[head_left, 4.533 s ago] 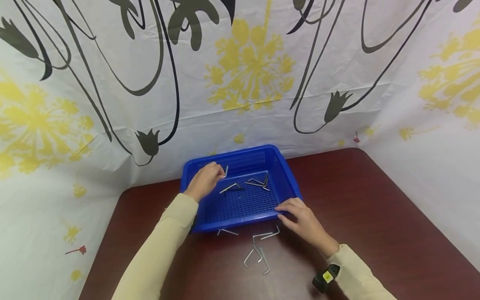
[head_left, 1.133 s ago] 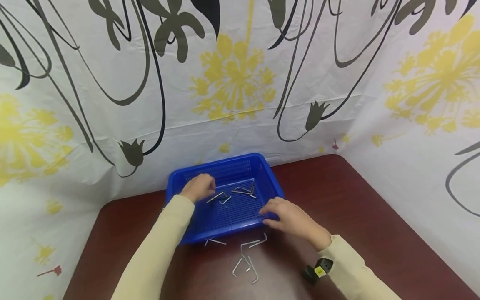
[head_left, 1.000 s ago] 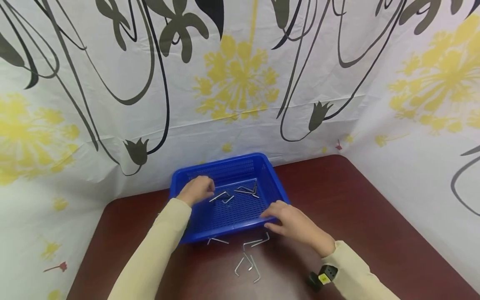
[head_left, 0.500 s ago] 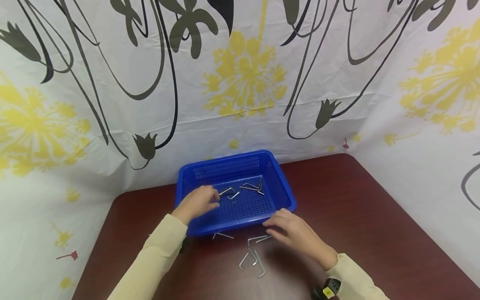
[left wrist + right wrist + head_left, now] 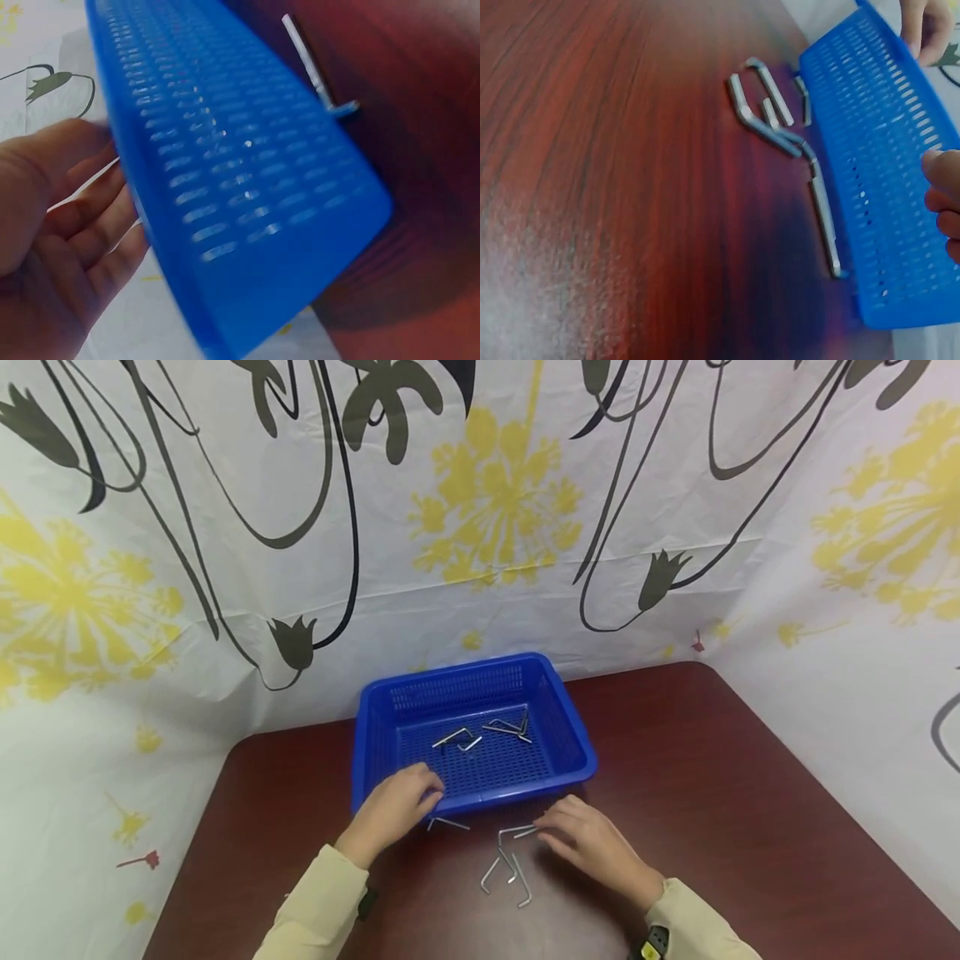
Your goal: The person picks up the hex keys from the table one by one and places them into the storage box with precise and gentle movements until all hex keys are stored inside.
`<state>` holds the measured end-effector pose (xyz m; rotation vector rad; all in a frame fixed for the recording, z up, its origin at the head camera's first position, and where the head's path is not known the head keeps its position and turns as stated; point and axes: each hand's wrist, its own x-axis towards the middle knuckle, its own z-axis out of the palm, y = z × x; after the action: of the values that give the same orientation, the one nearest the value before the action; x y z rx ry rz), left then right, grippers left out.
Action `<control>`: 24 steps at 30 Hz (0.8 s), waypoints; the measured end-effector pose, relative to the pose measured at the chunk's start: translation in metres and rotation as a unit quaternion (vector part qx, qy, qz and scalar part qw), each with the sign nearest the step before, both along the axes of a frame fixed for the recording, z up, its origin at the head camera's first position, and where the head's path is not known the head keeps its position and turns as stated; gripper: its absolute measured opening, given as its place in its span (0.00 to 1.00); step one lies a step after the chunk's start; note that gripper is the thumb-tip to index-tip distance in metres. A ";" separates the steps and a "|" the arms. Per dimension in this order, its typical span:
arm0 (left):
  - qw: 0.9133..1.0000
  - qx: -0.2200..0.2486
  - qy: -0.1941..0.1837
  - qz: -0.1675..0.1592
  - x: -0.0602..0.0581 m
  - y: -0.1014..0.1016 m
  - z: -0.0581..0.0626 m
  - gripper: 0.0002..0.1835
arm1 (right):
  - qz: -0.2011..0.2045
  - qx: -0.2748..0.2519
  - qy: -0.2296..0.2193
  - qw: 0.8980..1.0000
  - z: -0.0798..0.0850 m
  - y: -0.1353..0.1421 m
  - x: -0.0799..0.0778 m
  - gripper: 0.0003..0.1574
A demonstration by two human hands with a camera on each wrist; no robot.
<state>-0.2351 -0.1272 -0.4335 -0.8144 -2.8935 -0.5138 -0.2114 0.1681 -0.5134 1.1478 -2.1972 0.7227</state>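
Note:
My left hand (image 5: 397,806) is at the front left rim of a blue plastic basket (image 5: 498,795), fingers loosely bent with nothing in them. In the left wrist view its fingers (image 5: 112,217) lie right beside the basket's rim. My right hand (image 5: 596,847) hovers over the table just in front of the basket's right corner, also holding nothing. Its fingertips are beside a silver L-shaped hex key (image 5: 527,832). Several more hex keys (image 5: 523,877) lie loosely in front of the basket, one (image 5: 453,823) close under its front wall. Inside the basket are several hex keys (image 5: 450,738), silver and dark.
The basket stands on a dark red wooden table (image 5: 675,752), near its back edge. A white cloth (image 5: 480,602) with grey and yellow plant patterns hangs behind and at both sides. A dark band (image 5: 656,941) is around the right wrist.
My left hand let a hex key drop into the basket, then drew back from inside it toward the front rim. My right hand came off the front right rim and moved down toward the keys.

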 end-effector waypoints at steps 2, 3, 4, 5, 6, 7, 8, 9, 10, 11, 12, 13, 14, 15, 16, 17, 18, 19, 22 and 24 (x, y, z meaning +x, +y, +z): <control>1.000 0.012 0.017 0.006 0.005 -0.001 -0.005 0.04 | -0.006 0.002 0.003 1.000 -0.005 0.000 -0.001 0.12; 1.000 0.016 0.023 0.008 0.008 -0.001 -0.007 0.04 | -0.011 0.004 0.003 1.000 -0.007 0.000 -0.002 0.13; 0.999 0.019 0.029 0.011 0.010 -0.001 -0.009 0.05 | -0.015 0.006 0.002 1.000 -0.009 0.000 -0.002 0.14; 0.999 0.024 0.038 0.012 0.013 -0.001 -0.011 0.05 | -0.020 0.009 0.000 1.000 -0.011 0.000 -0.003 0.15; 0.999 0.029 0.044 0.014 0.014 -0.002 -0.013 0.04 | -0.025 0.013 -0.002 1.000 -0.013 0.000 -0.003 0.16; 0.998 0.034 0.048 0.016 0.016 -0.002 -0.014 0.04 | -0.030 0.019 -0.006 0.999 -0.016 0.000 -0.003 0.16; 0.998 0.039 0.053 0.018 0.018 -0.003 -0.016 0.05 | -0.035 0.025 -0.011 0.999 -0.018 0.000 -0.004 0.15; 0.997 0.045 0.057 0.020 0.019 -0.003 -0.017 0.05 | -0.040 0.030 -0.014 0.999 -0.020 0.000 -0.004 0.15; 0.996 0.053 0.062 0.022 0.021 -0.003 -0.019 0.05 | -0.044 0.035 -0.017 0.998 -0.021 0.000 -0.004 0.15; 0.996 0.061 0.067 0.022 0.022 -0.004 -0.020 0.05 | -0.047 0.040 -0.020 0.998 -0.023 0.000 -0.005 0.16; 0.995 0.068 0.072 0.022 0.023 -0.004 -0.023 0.06 | -0.049 0.045 -0.022 0.998 -0.025 0.000 -0.005 0.16; 0.994 0.076 0.077 0.021 0.023 -0.005 -0.025 0.06 | -0.052 0.050 -0.024 0.997 -0.027 0.000 -0.005 0.16; 0.993 0.083 0.084 0.019 0.024 -0.006 -0.028 0.07 | -0.054 0.054 -0.025 0.997 -0.028 0.001 -0.006 0.16; 0.992 0.090 0.091 0.015 0.024 -0.006 -0.030 0.07 | -0.056 0.056 -0.027 0.996 -0.030 0.001 -0.006 0.16; 0.990 0.097 0.098 0.011 0.024 -0.007 -0.033 0.08 | -0.057 0.057 -0.029 0.996 -0.031 0.001 -0.007 0.17; 0.989 0.105 0.106 0.007 0.024 -0.007 -0.035 0.08 | -0.058 0.058 -0.030 0.996 -0.032 0.001 -0.008 0.17; 0.987 0.113 0.112 0.004 0.023 -0.008 -0.038 0.08 | -0.058 0.057 -0.030 0.996 -0.033 0.001 -0.009 0.17; 0.986 0.120 0.117 0.001 0.023 -0.008 -0.040 0.08 | -0.058 0.056 -0.030 0.996 -0.033 0.001 -0.010 0.17; 0.982 0.139 0.130 -0.001 0.023 -0.009 -0.043 0.09 | -0.056 0.052 -0.025 0.997 -0.034 0.000 -0.013 0.15; 0.980 0.146 0.135 0.000 0.023 -0.009 -0.045 0.09 | -0.054 0.054 -0.020 0.997 -0.035 0.000 -0.014 0.15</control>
<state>-0.2118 -0.1363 -0.4785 -0.7712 -2.4950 -0.7429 -0.2259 0.1681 -0.5488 1.0656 -2.3378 0.5921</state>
